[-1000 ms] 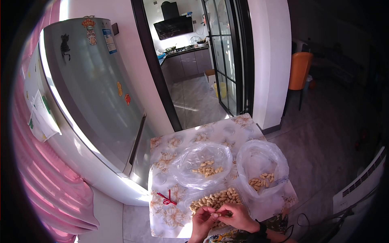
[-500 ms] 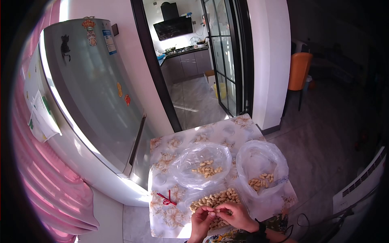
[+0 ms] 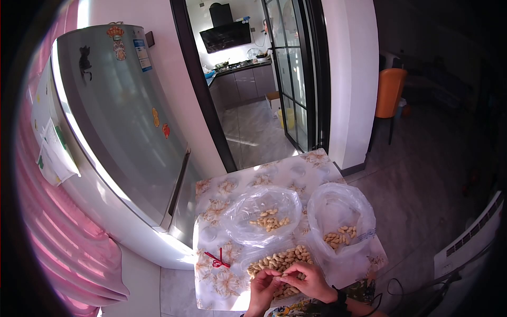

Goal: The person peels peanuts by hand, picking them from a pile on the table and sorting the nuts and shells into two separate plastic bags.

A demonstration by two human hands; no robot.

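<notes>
My left hand (image 3: 263, 289) and my right hand (image 3: 306, 281) meet fingertip to fingertip above a clear plastic box (image 3: 244, 262) full of unshelled peanuts (image 3: 282, 258). Both hands are closed in a pinch around a small pale peanut (image 3: 280, 277), mostly covered by the fingers. Beyond the box, an open clear plastic bag (image 3: 238, 232) holds a small heap of peanuts (image 3: 270, 221). Another open plastic bag (image 3: 365, 207) stands to the right, with more peanuts (image 3: 339, 238) at its bottom.
The flowered tablecloth (image 3: 216, 288) carries a red tie (image 3: 217, 259) at left. A grey refrigerator (image 3: 116, 116) stands to the left, and a glass-paned door (image 3: 293, 79) opens to a kitchen. Black cables (image 3: 398, 293) hang at the lower right beside the table.
My right hand's fingers have shifted very slightly at the pinch. The bags, box and red tie are where they were.
</notes>
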